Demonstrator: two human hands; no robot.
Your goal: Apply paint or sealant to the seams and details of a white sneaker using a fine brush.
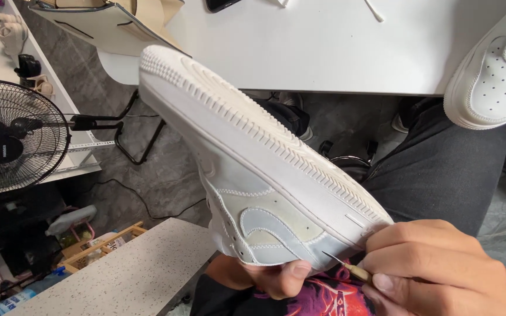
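Shoe (pixel 253 164) is over my lap, tipped sole-up, toe pointing away toward the table (pixel 335 52), heel end down near my hands. Left hand (pixel 276 278) is under the upper, mostly hidden; only the thumb shows, pressed flat on the grey side panel near the heel, so I can't tell what the other fingers are doing. Right hand (pixel 440 269) has fingers curled tight together, pinching the wooden handle of an awl (pixel 346 266); the thin metal tip sits right at the seam where the upper meets the sole, whether touching or just off it I can't tell. Risks as I see them: the tip points roughly toward my left thumb, which is just beside it, so a slip off the rubber edge likely jabs the thumb. Grip on the shoe looks one-point and low while most of its mass hangs out past it, so side push from the awl could rotate it and skid the tip across the panel, scratching it. Too steep an angle and the needle could bend or poke through the upper. Leg in dark jeans (pixel 440 169) is right underneath, next in line. Second shoe (pixel 493 82) on the table edge is well apart, no issue
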